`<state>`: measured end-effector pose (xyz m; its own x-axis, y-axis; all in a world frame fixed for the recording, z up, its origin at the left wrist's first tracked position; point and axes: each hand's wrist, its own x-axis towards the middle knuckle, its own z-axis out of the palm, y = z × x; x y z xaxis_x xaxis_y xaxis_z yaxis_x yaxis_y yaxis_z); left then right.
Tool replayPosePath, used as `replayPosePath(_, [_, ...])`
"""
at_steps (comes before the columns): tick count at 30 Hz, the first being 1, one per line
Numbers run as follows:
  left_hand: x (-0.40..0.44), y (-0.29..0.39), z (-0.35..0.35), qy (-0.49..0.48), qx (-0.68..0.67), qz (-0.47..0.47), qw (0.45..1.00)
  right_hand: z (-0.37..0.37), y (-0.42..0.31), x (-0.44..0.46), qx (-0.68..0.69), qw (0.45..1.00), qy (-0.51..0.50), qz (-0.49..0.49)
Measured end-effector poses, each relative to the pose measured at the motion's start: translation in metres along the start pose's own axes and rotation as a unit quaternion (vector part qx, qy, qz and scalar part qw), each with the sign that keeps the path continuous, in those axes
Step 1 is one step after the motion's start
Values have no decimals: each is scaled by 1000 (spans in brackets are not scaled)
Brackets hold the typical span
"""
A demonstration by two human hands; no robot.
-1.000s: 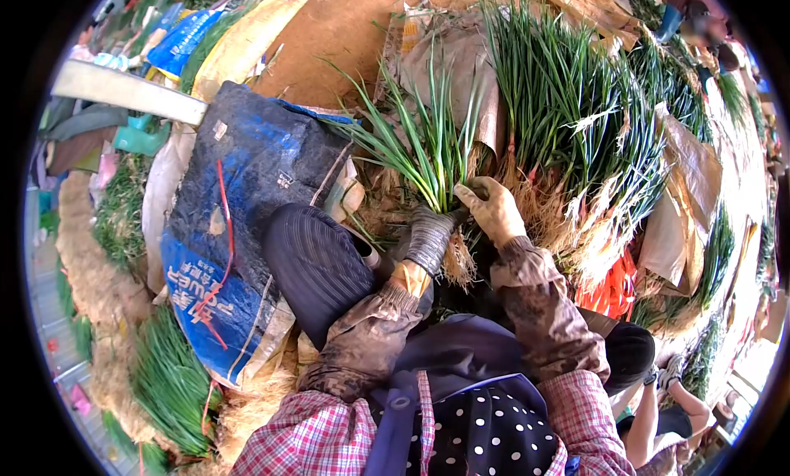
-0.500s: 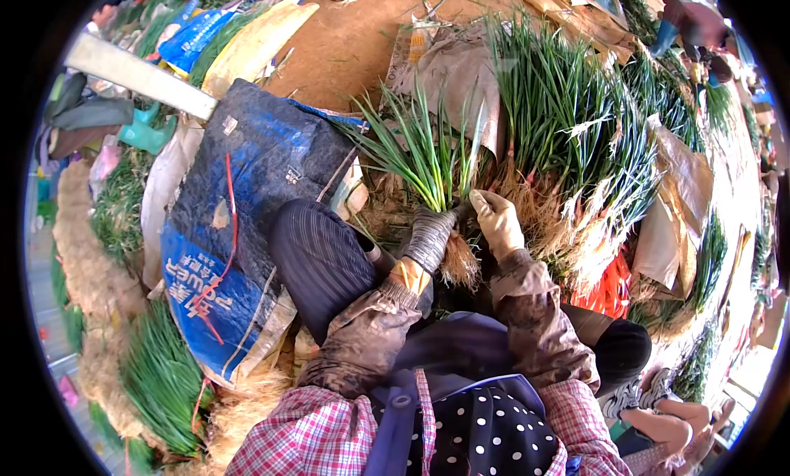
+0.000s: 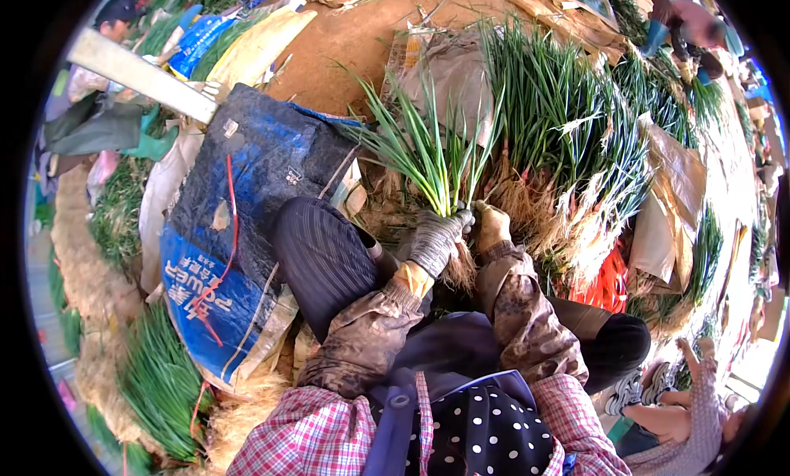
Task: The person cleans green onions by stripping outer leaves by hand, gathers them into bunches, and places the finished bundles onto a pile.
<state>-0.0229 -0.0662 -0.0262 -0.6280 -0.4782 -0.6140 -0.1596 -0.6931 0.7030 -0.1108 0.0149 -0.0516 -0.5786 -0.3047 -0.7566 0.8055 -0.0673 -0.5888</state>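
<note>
My left hand (image 3: pixel 440 237), in a grey glove with a yellowish cuff, is closed around a small bunch of green onions (image 3: pixel 444 167). Their leaves fan upward and away from me, while the pale roots (image 3: pixel 461 270) hang below the fist. My right hand (image 3: pixel 493 226), in a tan glove, is closed right beside the bunch, its fingertips at the stems near my left thumb. Whatever it pinches is too small to make out. Just beyond my right hand lies a big heap of green onions (image 3: pixel 551 106), roots toward me.
A blue-and-black sack (image 3: pixel 239 180) lies by my left knee. Red plastic ties (image 3: pixel 605 283) sit under the heap's roots at right. More green onions (image 3: pixel 160 377) lie at lower left. A white beam (image 3: pixel 140 74) juts in at upper left. Other people sit around the edges.
My right hand has come down and turned, its fingers now lower beside the stems. The left hand has rotated, showing its knuckles, and the bunch has shifted slightly. At lower right, a person has leaned into view.
</note>
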Motion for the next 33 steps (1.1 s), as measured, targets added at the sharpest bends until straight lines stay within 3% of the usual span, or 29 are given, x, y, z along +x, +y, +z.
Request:
replayPosePath(1, [1,-1,1,5,-4,-7,1000,-8,7,7,-1,1000,-15,-7])
replayPosePath(3, [7,-1,-7,39,173,-28,984,-1,1,-6,-45,996,-18,-71])
replayPosePath(5, [13,-1,-8,74,372,-81,922,-7,6,9,-75,983,-43,-163])
replayPosePath(6, [36,-35,-23,75,356,-37,931,1,-3,-5,-181,954,-53,-234])
replayPosePath(7, [58,-69,-38,74,341,7,937,5,-6,-9,-215,944,-47,-246])
replayPosePath(9, [33,-27,-23,74,357,-70,929,13,-10,-21,-298,923,-29,-242])
replayPosePath(10, [9,11,-9,62,381,-122,914,12,-7,-19,-302,920,-26,-247])
replayPosePath(13, [13,-10,-13,50,186,3,981,0,10,-2,-208,950,33,-231])
replayPosePath(15, [6,-4,-9,58,140,-3,988,-12,17,0,-282,945,76,-150])
replayPosePath(17, [-2,5,-4,65,84,-23,994,-25,19,-3,-373,925,28,-72])
replayPosePath(18, [2,5,-5,58,80,-45,994,-40,29,12,-611,777,-63,-138])
replayPosePath(19, [5,3,-5,52,55,-41,996,-55,34,28,-676,715,-176,-16])
replayPosePath(21, [11,-6,-7,41,5,-34,999,-47,23,30,-731,633,-139,-213])
replayPosePath(22, [18,-17,-12,18,-9,20,1000,-32,-3,39,-729,653,-8,-205])
replayPosePath(23, [21,-22,-18,72,144,-4,987,-5,-38,33,-702,675,120,-193])
replayPosePath(24, [24,-27,-24,56,159,-34,985,-7,-45,54,-672,635,166,-343])
replayPosePath(25, [27,-29,-29,40,174,-63,982,8,-67,60,-724,617,194,-239])
replayPosePath(26, [14,-9,-20,29,162,-78,983,22,-90,66,-775,583,206,-129])
replayPosePath(27, [15,-9,-18,24,123,-93,988,13,-93,80,-751,595,198,-209])
replayPosePath(29, [16,-11,-18,16,42,-124,991,8,-94,96,-779,553,191,-226])
replayPosePath(31, [20,-10,-20,17,94,-107,990,-2,-85,89,-756,560,185,-285])
replayPosePath(33, [20,-5,-16,51,192,-115,973,-2,-76,56,-688,668,114,-260])
